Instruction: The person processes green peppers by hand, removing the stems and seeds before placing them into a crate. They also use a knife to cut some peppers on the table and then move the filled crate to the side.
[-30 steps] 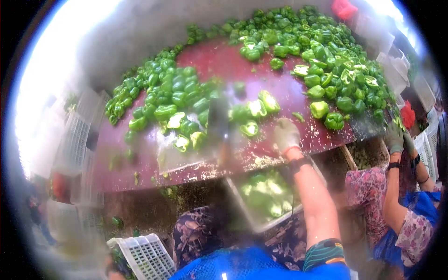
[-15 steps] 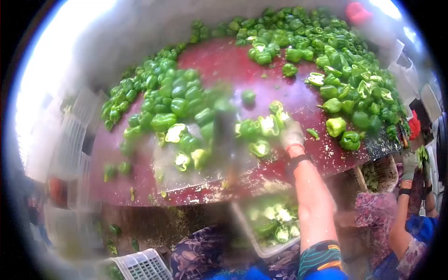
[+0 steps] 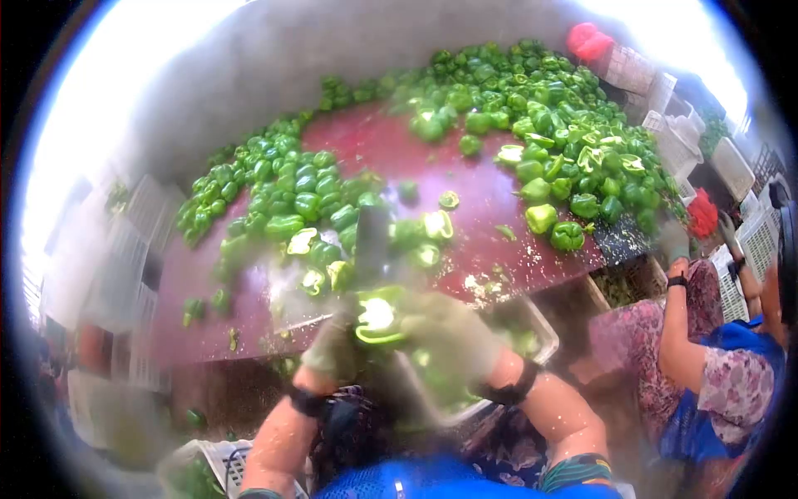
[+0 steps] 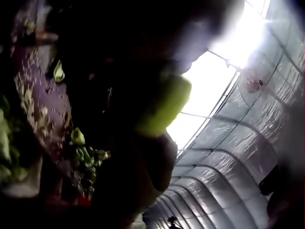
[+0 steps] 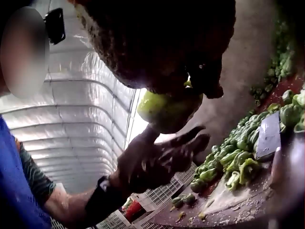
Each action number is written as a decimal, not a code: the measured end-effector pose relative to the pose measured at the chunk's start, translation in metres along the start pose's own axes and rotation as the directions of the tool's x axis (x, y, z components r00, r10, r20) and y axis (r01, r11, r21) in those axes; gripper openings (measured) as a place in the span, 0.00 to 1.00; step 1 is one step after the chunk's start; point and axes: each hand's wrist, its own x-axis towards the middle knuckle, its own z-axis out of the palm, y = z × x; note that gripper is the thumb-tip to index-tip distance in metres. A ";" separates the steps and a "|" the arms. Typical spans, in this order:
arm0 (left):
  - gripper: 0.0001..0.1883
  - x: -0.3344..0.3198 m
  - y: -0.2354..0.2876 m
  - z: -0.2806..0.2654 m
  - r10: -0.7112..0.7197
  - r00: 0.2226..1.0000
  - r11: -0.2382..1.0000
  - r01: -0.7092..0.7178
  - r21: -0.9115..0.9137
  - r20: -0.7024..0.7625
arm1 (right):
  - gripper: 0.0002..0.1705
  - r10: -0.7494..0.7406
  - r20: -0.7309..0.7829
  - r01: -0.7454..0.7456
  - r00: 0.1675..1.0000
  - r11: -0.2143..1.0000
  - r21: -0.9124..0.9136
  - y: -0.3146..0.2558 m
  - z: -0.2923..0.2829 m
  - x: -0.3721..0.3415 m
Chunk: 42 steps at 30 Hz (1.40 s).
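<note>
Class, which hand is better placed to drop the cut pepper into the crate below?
Probably the right hand: it grips the pepper and, in the head view, overlaps the crate; the left hand sits farther aside.

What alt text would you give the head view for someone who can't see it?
A person's left hand and right hand, blurred, are at a cut green pepper before a red table. Loose green peppers are heaped on it, a grey blade shows beyond the hands, and another person is at right.
</note>
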 end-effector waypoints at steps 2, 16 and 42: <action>0.38 0.005 -0.023 0.009 0.022 0.998 0.996 -0.016 -0.093 0.061 | 0.18 0.124 0.019 -0.124 0.992 0.991 -0.045 0.001 0.014 -0.022; 0.50 0.018 -0.057 0.001 0.195 0.980 0.979 -0.193 0.072 -0.026 | 0.10 0.580 -0.026 -0.483 0.814 0.701 0.525 0.008 0.039 -0.021; 0.20 0.040 -0.085 -0.031 0.150 0.984 0.891 -0.091 0.446 -0.097 | 0.14 0.261 0.346 -0.201 0.901 0.959 -0.199 0.059 0.094 -0.074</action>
